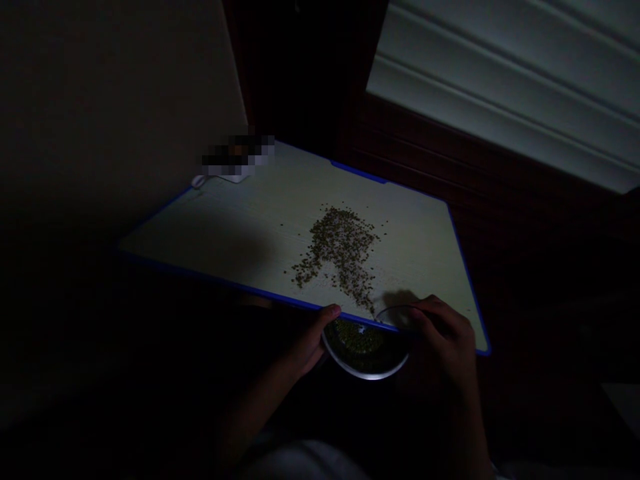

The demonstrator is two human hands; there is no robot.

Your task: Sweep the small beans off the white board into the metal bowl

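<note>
Small dark green grains, possibly mung beans [343, 243], lie spread on a pale folding table [240, 227] with a blue edge. A strand of them runs down to the near edge. Just below that edge, a metal bowl [370, 375] holds more green grains; its far side is hidden under the table. My left hand [310, 343] is closed on the bowl's left rim, with the thumb by the table edge. At the near edge, my right hand [447, 337] grips a thin curved tool [395, 310] beside the grains. The light is too dim to tell its kind.
A blurred-out device in a white holder [235, 175] stands at the table's far left corner. Behind the table are a dark wooden panel [400, 140] and white slats [500, 87]. A plain wall [120, 100] rises at the left. The surroundings are very dark.
</note>
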